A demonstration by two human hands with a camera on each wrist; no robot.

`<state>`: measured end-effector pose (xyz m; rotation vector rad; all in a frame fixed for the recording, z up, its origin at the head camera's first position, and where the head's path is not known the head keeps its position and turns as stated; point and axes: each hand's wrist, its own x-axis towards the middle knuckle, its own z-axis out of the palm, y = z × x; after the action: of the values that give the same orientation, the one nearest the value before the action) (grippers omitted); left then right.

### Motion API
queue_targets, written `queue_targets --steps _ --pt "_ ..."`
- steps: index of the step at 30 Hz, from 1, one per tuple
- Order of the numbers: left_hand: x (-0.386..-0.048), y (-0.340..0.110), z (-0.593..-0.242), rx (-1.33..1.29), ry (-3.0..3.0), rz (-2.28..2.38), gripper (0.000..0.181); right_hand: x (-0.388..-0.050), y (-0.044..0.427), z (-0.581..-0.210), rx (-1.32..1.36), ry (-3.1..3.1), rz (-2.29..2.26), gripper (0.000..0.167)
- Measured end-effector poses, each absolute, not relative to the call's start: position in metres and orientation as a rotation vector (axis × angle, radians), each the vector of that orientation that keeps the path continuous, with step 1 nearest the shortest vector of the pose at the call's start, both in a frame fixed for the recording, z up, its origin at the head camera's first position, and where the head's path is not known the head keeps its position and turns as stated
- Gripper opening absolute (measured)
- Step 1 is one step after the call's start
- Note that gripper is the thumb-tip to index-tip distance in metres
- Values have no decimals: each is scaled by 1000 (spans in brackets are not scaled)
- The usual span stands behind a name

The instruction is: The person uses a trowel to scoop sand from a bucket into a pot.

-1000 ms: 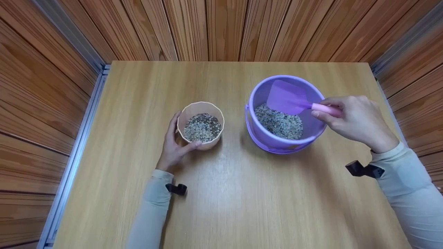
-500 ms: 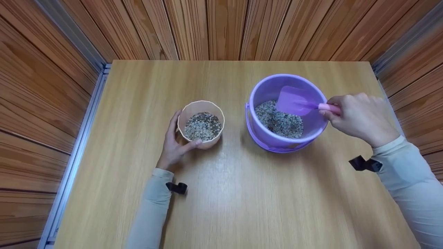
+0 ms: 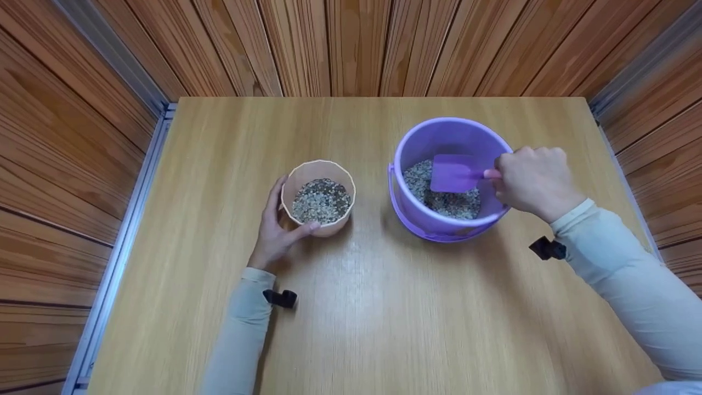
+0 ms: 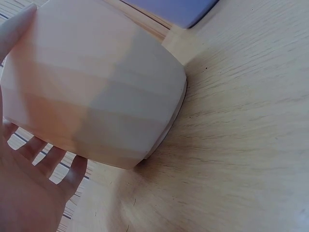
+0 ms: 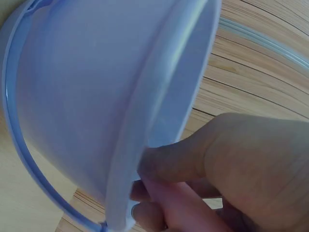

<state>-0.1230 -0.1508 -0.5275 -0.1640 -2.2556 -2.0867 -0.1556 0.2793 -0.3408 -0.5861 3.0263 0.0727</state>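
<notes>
I'm gripping the shovel (image 3: pixel 452 173) by its handle with the right hand's (image 3: pixel 532 180) fingers; blade's sitting inside the bucket (image 3: pixel 460 136), right side of the desk (image 3: pixel 351 307). Left hand's (image 3: pixel 274 230) fingers are holding the pot (image 3: pixel 312 171), left of the bucket. Shovel's looking light, stiff, smooth: handle's best. Gravel (image 3: pixel 419 181) is probably making the bucket heavy.

The left sleeve (image 3: pixel 237 340), lower left of centre, and the right sleeve (image 3: pixel 620 280), lower right, are made of pale grey-green, creased fabric; near the end of each, a small, angular black device (image 3: pixel 280 298) is fitted.
</notes>
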Motion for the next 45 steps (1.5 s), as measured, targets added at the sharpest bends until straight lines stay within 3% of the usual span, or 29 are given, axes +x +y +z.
queue_targets --steps 11,21,31,45 --pt "-122 -152 -530 -189 -2234 -2067 107 -168 261 -361 -578 2968 293 37" --pt "-112 -146 -497 -183 -2247 -2107 102 -173 260 -388 -701 3062 281 35" --pt "-124 -152 -528 -181 -2257 -2061 107 -180 258 -393 -612 2923 208 35" --pt "-124 -152 -532 -207 -2231 -2058 110 -179 260 -396 -536 2869 58 39"
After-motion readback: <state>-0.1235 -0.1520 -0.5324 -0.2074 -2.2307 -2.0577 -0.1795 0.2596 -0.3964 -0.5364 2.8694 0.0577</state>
